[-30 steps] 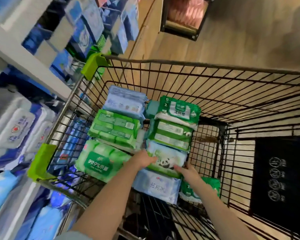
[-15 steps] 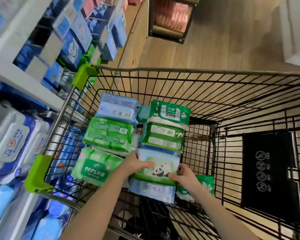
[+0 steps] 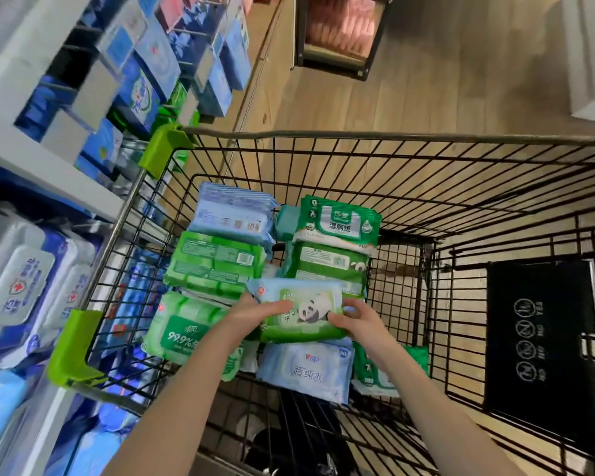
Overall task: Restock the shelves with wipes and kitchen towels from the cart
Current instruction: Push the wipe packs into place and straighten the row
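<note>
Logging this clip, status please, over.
Left hand and right hand grip panda wipes pack. Pack inside cart, over light blue pack. Nothing above it.

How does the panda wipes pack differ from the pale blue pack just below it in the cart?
Colour: the panda pack is green with a panda picture; the pale blue pack has a whitish front with blue print. State: left hand and right hand grip the panda pack's ends; the pale blue pack lies unheld. Shared: both are soft wipes packs, face up in the cart.
</note>
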`<state>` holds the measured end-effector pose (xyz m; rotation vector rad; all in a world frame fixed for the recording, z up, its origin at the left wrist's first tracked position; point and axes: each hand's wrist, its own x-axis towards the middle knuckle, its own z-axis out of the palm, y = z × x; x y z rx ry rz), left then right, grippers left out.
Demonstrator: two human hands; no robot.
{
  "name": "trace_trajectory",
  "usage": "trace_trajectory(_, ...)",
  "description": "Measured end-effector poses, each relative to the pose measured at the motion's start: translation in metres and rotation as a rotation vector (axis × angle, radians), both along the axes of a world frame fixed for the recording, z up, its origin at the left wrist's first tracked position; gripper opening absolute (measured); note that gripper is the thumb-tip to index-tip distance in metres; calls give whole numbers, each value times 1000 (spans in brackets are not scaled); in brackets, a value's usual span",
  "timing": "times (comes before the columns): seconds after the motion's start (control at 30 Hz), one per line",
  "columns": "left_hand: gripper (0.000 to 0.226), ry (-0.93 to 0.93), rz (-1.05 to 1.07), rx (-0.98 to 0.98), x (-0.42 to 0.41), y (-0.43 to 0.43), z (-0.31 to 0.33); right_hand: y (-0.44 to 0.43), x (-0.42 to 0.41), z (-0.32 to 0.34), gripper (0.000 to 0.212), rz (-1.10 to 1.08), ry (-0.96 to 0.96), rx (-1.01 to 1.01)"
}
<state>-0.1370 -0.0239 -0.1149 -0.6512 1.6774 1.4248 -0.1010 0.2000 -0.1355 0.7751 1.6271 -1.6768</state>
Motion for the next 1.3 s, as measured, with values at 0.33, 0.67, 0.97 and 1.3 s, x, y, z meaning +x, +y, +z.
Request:
trace_trajectory(0.33,29,142,172,-213,-8,-22,27,23,-53,-26,78,-92,-52,363)
trace_trajectory(0.67,74,107,251,-336,-6,-49,24,22,-65,-53,79,-150,-161,101)
trace_trajectory(0.97,76,170,256,-377,-1,-48,34,-1,-61,-47,59,-168,-182,28)
trace_trajectory(1.3,78,286,300,-468,16,-56,52,-10,-36,-14,43,-217,17,100)
